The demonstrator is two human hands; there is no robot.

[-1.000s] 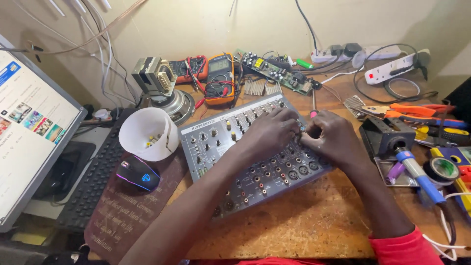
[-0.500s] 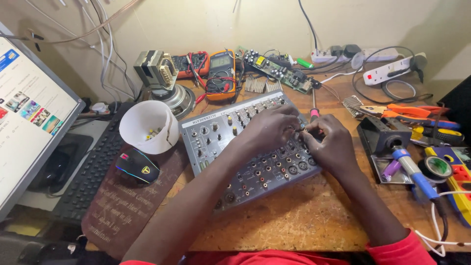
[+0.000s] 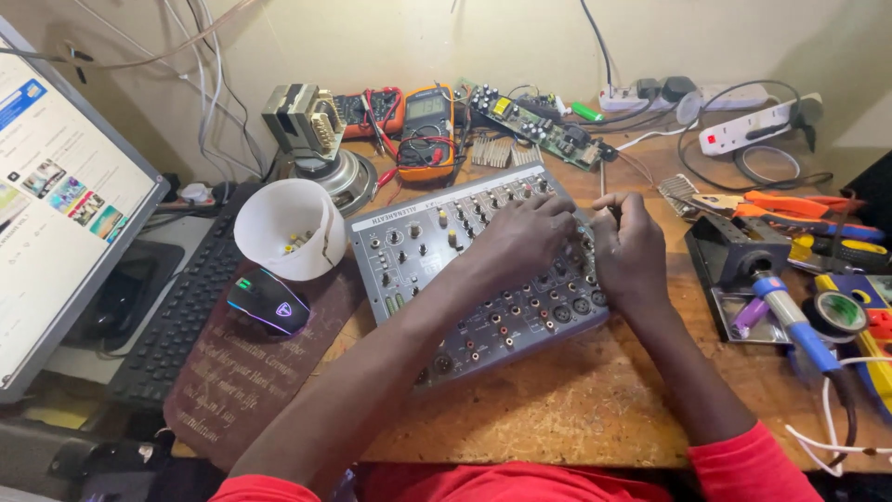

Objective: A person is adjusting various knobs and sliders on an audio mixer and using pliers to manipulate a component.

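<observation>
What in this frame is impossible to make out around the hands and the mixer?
Head view:
- Fingertips of left hand and right hand: curled under, hidden by the hands themselves.
- Knobs of the grey mixer beneath both hands: covered.
- Contents of the white cup: too small.
- Monitor: cut off at left edge.

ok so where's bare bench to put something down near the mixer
Bare wood lies in front of the mixer, between the forearms and the bench edge. The right side is crowded with pliers, tape and a soldering iron. Behind, a multimeter and circuit board fill the space.
</observation>
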